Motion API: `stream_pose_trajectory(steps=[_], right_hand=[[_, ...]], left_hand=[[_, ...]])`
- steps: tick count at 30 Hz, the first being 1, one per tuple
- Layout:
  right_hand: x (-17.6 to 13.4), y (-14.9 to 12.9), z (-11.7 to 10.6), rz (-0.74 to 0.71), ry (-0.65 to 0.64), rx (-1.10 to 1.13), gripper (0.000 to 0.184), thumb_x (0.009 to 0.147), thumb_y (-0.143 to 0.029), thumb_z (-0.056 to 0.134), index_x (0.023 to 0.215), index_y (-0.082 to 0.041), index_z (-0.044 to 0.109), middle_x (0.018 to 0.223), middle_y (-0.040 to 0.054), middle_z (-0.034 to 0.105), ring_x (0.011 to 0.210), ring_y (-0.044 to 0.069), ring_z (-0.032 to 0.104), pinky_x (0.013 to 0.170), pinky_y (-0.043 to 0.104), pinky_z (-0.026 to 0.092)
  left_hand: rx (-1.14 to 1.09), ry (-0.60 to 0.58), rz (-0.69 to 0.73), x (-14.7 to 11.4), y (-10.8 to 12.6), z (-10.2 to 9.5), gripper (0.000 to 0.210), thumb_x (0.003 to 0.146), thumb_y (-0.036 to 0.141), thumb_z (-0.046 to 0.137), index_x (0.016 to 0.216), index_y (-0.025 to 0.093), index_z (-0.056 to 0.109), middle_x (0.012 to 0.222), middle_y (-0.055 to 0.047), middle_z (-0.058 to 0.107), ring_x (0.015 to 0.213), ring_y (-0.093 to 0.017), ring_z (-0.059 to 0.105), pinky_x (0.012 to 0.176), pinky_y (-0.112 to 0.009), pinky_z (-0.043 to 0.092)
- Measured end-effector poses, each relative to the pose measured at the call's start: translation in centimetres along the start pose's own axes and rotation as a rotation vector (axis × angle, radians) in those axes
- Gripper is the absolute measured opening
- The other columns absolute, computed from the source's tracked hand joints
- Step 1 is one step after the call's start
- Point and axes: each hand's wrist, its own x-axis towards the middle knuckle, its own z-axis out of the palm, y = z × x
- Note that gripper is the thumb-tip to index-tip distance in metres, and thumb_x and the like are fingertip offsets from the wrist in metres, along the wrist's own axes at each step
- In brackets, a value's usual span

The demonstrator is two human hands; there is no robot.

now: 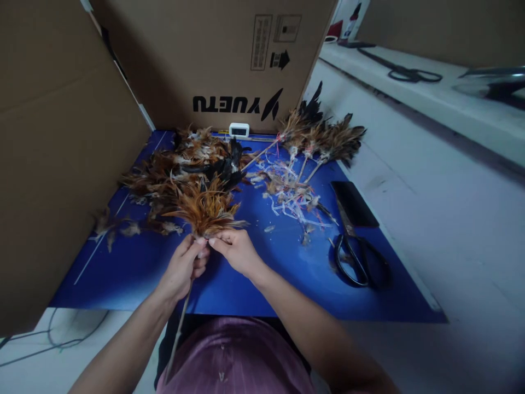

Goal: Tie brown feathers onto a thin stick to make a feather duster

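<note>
My left hand [184, 266] is closed around the thin stick of a feather duster [205, 207], just below its brown and orange feathers. The stick slants down toward my lap. With thumb and fingers pinched together, my right hand [234, 249] touches the base of the same feathers. Whatever its fingertips hold there is too small to make out. Beyond the duster lies a heap of loose brown and black feathers [153, 172]. Several other feather dusters [332, 137] lie at the back right of the blue table.
White and pink plastic strips [293, 197] lie scattered mid-table. Black-handled scissors [353, 257] and a dark phone-like slab [355, 203] are at the right. A small digital clock [239, 129] stands before the cardboard wall [184, 54]. More scissors [410, 74] lie on the ledge [463, 109].
</note>
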Motion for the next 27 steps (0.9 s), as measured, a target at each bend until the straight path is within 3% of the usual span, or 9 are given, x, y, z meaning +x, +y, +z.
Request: stream_pose_trajectory(steps=[7,16,27], right_hand=[[0.0,0.2,0.2,0.025,0.035,0.042,0.016,0.076,-0.027,0.061,0.067,-0.015,0.065,0.065,-0.0017,0.062,0.062,0.011,0.053,0.067,0.025,0.043],[-0.3,-1.1,-0.9,0.028,-0.058,-0.002,0.014,0.08,-0.028,0.06,0.076,-0.016,0.067,0.072,-0.0022,0.063,0.067,0.01,0.052,0.07,0.024,0.04],[-0.7,-1.2,-1.1,0.044,-0.105,-0.09,0.017,0.081,-0.03,0.059,0.075,-0.016,0.065,0.058,-0.0061,0.047,0.053,0.007,0.036,0.054,0.022,0.029]], left_hand=[[0.036,-0.027,0.017,0.2,-0.2,-0.2,0.039,0.075,0.045,0.073,0.084,0.021,0.043,0.059,0.01,0.037,0.042,-0.002,0.025,0.037,-0.011,0.015],[0.032,0.026,0.056,0.1,1.0,-1.0,0.036,0.076,0.043,0.072,0.075,0.016,0.049,0.06,0.007,0.044,0.042,-0.001,0.027,0.036,-0.011,0.017],[-0.032,0.041,0.1,0.0,1.9,-1.5,0.032,0.073,0.038,0.076,0.079,0.01,0.062,0.075,-0.001,0.058,0.043,0.001,0.03,0.034,-0.01,0.021]])
